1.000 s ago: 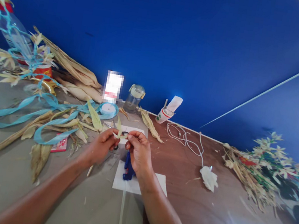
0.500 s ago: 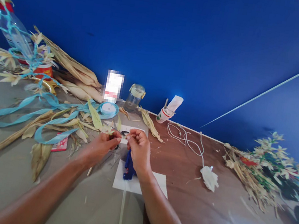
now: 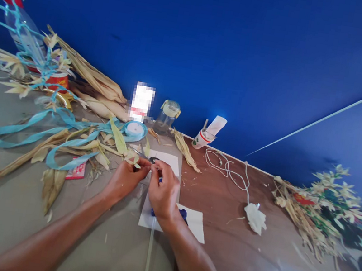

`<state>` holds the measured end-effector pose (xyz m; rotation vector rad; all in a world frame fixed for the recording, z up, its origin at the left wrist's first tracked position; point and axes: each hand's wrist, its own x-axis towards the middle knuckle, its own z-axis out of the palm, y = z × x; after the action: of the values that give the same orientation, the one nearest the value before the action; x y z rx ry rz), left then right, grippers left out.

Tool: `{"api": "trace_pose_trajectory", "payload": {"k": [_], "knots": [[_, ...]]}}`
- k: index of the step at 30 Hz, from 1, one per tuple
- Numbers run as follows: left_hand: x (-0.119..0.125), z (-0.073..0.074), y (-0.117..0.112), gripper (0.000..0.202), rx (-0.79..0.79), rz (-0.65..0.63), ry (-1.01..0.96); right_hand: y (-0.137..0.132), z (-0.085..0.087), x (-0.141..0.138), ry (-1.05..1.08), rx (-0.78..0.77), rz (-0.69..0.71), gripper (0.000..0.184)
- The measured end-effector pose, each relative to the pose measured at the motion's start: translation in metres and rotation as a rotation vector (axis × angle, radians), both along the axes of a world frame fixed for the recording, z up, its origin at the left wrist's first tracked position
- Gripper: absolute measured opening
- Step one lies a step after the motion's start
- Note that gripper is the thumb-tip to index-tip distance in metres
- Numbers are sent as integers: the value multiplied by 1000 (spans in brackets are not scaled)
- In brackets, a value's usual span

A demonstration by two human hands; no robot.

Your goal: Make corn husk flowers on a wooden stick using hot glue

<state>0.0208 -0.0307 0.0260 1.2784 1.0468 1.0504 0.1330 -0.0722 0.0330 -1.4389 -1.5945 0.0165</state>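
Note:
My left hand (image 3: 128, 177) pinches a small pale husk piece (image 3: 133, 160) over the table. Beside it, my right hand (image 3: 162, 190) is closed, its fingertips meeting the left hand's at the same spot. A blue glue gun (image 3: 183, 213) lies under my right wrist on a white paper sheet (image 3: 193, 222), mostly hidden. A second white sheet (image 3: 166, 160) with scissors (image 3: 149, 159) lies just beyond my fingers.
Dried corn husks (image 3: 87, 77) and light blue ribbon (image 3: 31, 125) with its spool (image 3: 134, 129) cover the left. A glass jar (image 3: 167, 116), a paper cup (image 3: 203, 138) and a white cable (image 3: 230, 171) stand along the blue wall. Husk flowers (image 3: 324, 208) pile at right.
My right hand has drawn closer to me and lower, now covering more of the glue gun. Both hands stay pinched together on the husk piece. The camera tilted slightly.

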Motion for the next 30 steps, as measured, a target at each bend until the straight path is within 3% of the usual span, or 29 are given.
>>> {"api": "trace_pose_trajectory", "payload": {"k": [8,13,18,24,30], "knots": [[0,1,2,13,26,-14,6,-1,2,2,-287,-16,26,20],[2,2,2,14,52,13,26,-1,2,2,-312,-13,52,20],[0,-3,2,17,5,8,82,0,2,1,-60,-60,66,16],[-3,-10,6,15,-48,9,8,4,7,2,300,-220,77,8],[-3,-4,5,16,-124,-15,-49,11,14,5,602,-349,125,6]]}}
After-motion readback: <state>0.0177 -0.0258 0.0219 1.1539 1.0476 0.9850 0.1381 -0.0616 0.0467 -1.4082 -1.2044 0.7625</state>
